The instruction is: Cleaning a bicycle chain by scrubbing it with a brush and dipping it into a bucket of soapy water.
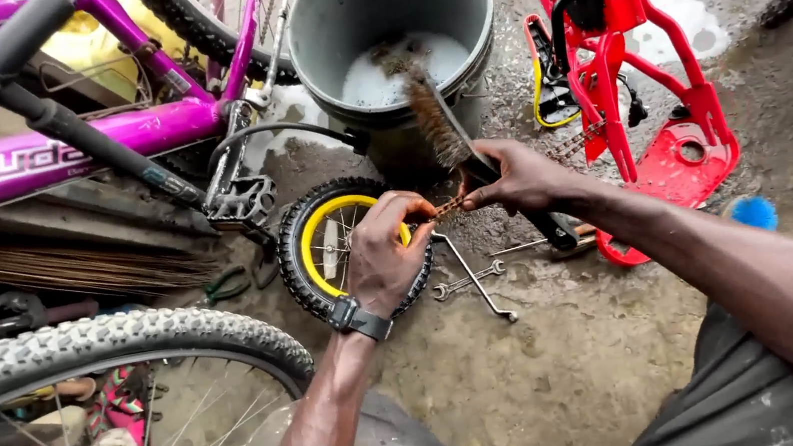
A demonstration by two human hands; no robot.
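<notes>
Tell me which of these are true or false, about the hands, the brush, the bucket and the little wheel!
1. The right hand holds a brush. True.
2. The left hand holds a spanner. False: it pinches a rusty chain; the spanner lies on the ground.
3. The bucket has foamy water in it. True.
4. The small wheel has a red rim. False: its rim is yellow.
5. The left wrist wears a watch. True.
6. The purple bike lies on the person's right. False: it is on the left; a red frame is on the right.
</notes>
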